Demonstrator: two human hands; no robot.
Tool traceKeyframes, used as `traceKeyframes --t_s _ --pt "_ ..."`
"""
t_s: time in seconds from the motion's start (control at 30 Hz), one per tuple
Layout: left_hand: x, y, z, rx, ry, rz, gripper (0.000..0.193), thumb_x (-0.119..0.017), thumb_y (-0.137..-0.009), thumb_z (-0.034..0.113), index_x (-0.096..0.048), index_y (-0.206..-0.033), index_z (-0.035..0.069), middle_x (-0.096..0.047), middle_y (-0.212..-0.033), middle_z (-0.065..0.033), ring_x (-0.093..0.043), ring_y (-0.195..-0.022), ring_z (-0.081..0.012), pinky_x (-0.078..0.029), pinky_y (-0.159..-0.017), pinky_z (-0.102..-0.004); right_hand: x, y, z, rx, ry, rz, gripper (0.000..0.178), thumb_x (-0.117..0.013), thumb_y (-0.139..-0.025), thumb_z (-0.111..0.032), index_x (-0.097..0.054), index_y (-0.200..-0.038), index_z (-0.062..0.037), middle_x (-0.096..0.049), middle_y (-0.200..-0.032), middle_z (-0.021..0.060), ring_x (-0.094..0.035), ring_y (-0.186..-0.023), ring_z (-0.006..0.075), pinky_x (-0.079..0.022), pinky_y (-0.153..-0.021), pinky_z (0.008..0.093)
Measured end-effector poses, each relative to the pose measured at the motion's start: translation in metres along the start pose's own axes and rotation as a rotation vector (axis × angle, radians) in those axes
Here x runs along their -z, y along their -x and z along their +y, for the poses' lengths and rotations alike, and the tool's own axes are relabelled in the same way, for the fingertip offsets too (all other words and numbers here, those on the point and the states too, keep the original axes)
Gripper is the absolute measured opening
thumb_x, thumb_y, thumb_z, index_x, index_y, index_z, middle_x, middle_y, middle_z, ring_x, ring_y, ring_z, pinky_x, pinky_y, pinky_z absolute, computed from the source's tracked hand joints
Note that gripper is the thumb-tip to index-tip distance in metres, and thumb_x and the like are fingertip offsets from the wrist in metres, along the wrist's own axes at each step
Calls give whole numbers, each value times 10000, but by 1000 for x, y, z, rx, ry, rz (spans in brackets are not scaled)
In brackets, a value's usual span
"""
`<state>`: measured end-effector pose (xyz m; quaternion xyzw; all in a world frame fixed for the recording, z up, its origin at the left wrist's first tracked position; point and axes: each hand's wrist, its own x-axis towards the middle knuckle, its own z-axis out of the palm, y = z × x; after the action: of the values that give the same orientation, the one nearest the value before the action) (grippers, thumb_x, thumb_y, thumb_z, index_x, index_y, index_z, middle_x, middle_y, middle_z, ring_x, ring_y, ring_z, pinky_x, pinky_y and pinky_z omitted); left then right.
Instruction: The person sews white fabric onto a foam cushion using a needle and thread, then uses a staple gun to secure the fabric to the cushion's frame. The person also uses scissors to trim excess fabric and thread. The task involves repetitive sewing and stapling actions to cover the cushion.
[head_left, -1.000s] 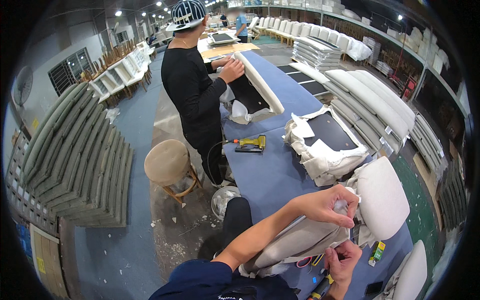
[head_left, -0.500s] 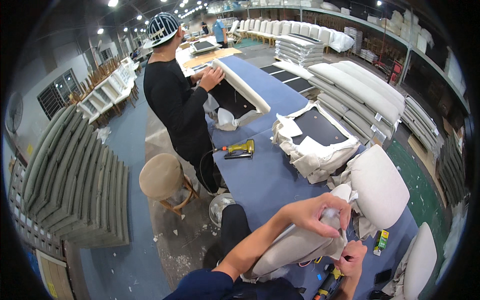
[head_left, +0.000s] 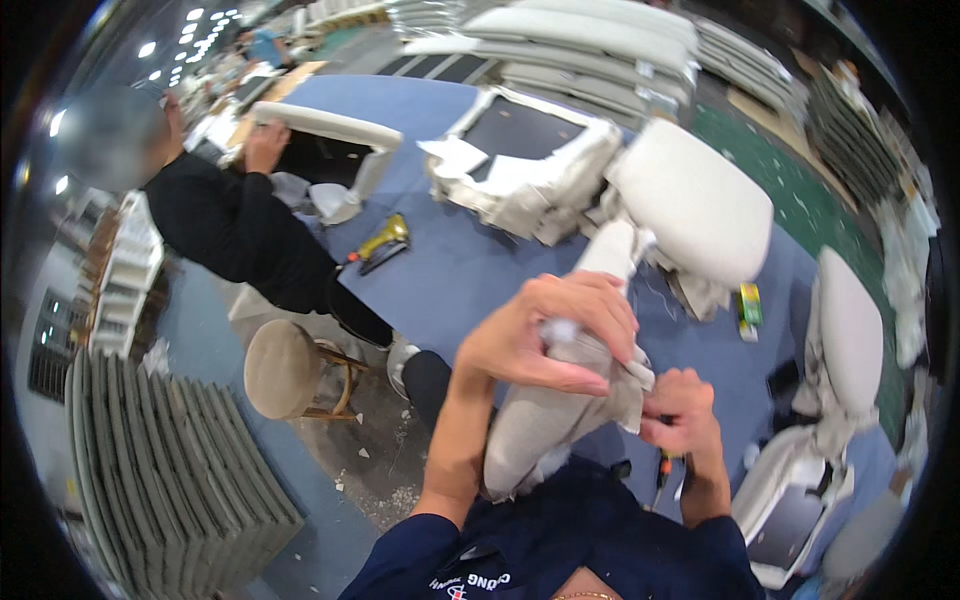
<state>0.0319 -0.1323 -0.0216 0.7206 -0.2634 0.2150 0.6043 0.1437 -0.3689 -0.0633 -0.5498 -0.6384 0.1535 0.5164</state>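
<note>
A beige fabric-covered cushion [head_left: 545,430] stands tilted against my body, its narrow upper end [head_left: 608,252] pointing away from me. My left hand [head_left: 510,335] clasps its upper side, thumb and fingers curved around it. A tuft of white stuffing [head_left: 560,330] shows between thumb and fingers. My right hand [head_left: 684,408] is closed at the cushion's right side, pinching the loose edge of its fabric [head_left: 630,398]; its fingertips are partly hidden. Below the right hand lies a tool with an orange part [head_left: 664,468], mostly hidden by my forearm.
The blue table [head_left: 460,290] holds an upturned cushion [head_left: 520,125], two padded pieces [head_left: 690,200] [head_left: 850,320], a small green-yellow box [head_left: 749,305] and a yellow air staple gun [head_left: 385,240]. Left, a co-worker [head_left: 240,215] handles another cushion [head_left: 335,125]. A stool [head_left: 285,370] and stacked grey panels [head_left: 170,480] stand beyond.
My view has tilted down and turned right, so the table's contents appear further up and left. Both hands stay on the cushion, which now stands more upright.
</note>
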Motion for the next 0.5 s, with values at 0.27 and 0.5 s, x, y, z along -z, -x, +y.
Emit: traceKeyframes --t_s 0.27,0.5 --pt "-13 -14 -6 -2 -10 -42 331 -852 -569 111 -762 -884 63 -760 -917 -81 -700 -990 -282 -378 -1098 -488 -1 14 10 48 -257 108 214 -783 -760 -7 -775 -961 65 -682 -643 133 -639 -491 219 -448 -482 315" --pt "-17 -14 -9 -1 -3 -25 313 -849 -568 93 -757 -866 63 -760 -904 -80 -699 -983 -277 -379 -1094 -483 -20 11 -7 1 -282 245 145 -790 -781 27 -767 -912 86 -647 -585 144 -614 -447 201 -423 -461 306"
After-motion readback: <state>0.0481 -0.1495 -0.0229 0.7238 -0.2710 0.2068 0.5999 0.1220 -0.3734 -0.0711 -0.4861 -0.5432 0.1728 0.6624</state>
